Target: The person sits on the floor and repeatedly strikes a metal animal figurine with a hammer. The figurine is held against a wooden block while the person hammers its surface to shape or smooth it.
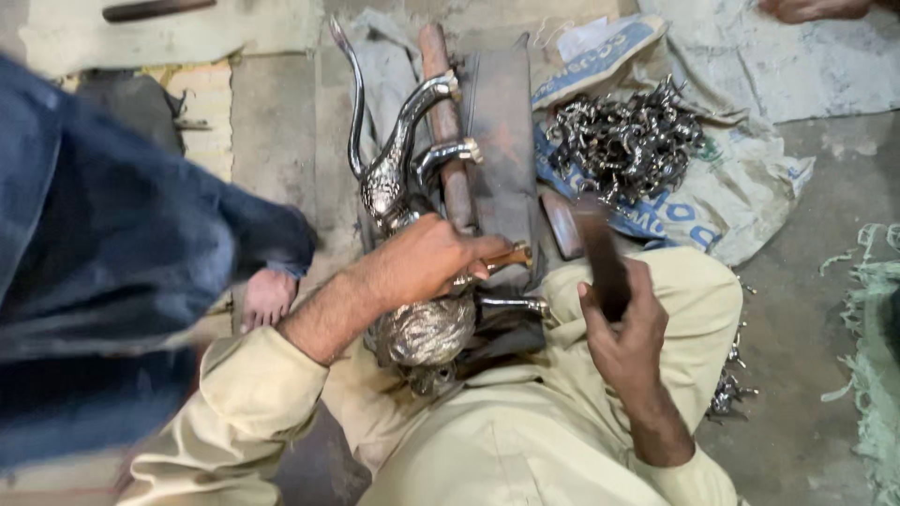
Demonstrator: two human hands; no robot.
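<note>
Beside us on the concrete floor [825, 187] we see a heap of small shiny metal pieces [623, 141] on a printed woven sack [741, 201]. A green frayed cloth [877, 347] lies far right; another person's blue trouser leg [103, 253] and bare foot [265, 298] are left.

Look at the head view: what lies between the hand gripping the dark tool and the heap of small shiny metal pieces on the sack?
In the head view, a small flat rusty metal block lies between the right hand with its dark tool and the heap of metal pieces.
</note>
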